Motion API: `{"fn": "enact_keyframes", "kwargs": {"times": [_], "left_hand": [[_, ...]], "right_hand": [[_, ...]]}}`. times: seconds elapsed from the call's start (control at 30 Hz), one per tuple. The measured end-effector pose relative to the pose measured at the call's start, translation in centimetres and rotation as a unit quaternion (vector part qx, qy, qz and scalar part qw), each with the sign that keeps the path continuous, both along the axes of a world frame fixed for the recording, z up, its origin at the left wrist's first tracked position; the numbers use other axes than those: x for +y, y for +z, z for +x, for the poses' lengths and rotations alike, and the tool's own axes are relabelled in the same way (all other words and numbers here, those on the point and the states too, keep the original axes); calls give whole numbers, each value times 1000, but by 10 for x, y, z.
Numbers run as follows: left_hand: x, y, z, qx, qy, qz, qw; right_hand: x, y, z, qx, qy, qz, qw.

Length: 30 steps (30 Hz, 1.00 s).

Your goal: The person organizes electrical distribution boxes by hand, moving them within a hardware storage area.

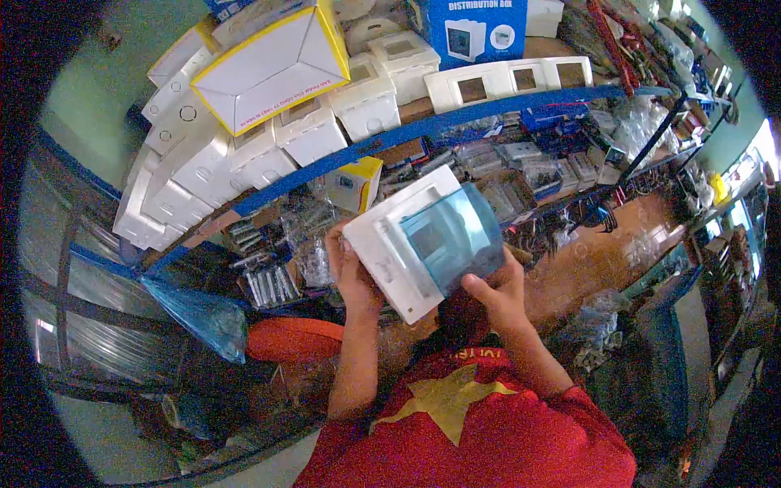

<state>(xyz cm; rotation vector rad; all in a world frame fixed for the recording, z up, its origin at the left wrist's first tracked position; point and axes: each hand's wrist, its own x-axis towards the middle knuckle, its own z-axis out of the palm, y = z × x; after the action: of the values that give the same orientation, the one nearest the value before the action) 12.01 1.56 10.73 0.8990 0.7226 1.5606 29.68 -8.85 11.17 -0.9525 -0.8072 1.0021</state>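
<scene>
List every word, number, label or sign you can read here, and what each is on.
"DISTRIBUTION BOX": blue carton on the upper shelf.
"SAN PHAM CUA CONG TY": white carton with yellow edges; accents and the remaining words are blurred.
Yellow star, a sign without words: red shirt. The lettering above it is too unclear to read surely.
Small yellow carton: print too small.
Held white box: nothing readable.
</scene>
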Motion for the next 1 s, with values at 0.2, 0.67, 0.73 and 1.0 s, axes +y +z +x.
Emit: {"fn": "enact_keyframes", "kwargs": {"times": [0.2,0.67,0.73,1.0], "left_hand": [[11,-26,-15,-100,-81,-39,991],[5,-9,1,24,-31,95,995],[9,-12,-3,44,-41,117,991],[13,-19,-4,-7,-58,59,997]], "right_hand": [[-7,19,2,-9,-51,9,999],[-14,44,-13,-246,-74,-24,966],[-11,39,-9,-243,-47,-17,969],[1,15,-4,-315,-72,-16,946]]}}
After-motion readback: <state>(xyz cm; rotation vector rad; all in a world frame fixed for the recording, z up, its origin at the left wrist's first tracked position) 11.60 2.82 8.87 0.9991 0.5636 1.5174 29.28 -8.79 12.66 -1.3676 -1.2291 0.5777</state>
